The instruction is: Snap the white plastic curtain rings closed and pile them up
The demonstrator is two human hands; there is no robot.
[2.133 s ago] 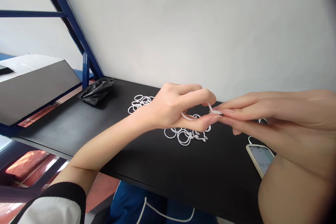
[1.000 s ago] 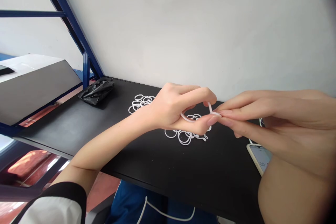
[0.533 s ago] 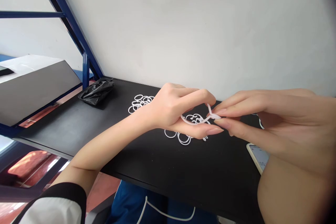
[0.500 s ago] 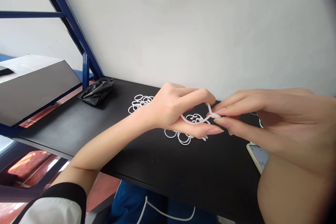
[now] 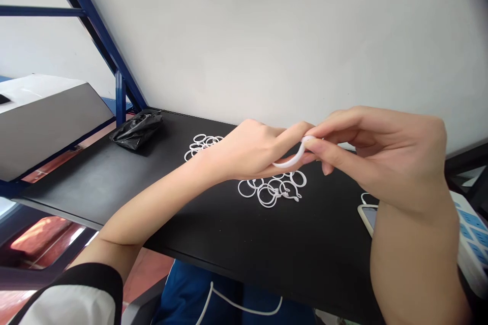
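Observation:
A white ring [image 5: 292,162] is held up between my two hands above the black table. My left hand [image 5: 267,147] grips its left part, with fingers and thumb closed around it. The fingertips of my right hand [image 5: 373,147] pinch the ring's right end; the fine detail there is covered by the fingers. Below my hands lies a loose pile of white rings [image 5: 269,193], some with small clasps or tabs. Another pile of white rings [image 5: 200,143] sits behind my left forearm, partly hidden by it.
A crumpled black plastic bag [image 5: 138,129] lies at the table's far left. A phone [image 5: 368,216] is partly covered by my right arm, near a white power strip [image 5: 473,233] with blue sockets. Blue metal frame [image 5: 102,40] stands left; a pale wall [image 5: 267,35] rises behind the table.
My right hand has turned and lifted, its wrist now raised. The ring's ends, seen crossing before, are now under my fingertips. My hands are closer together.

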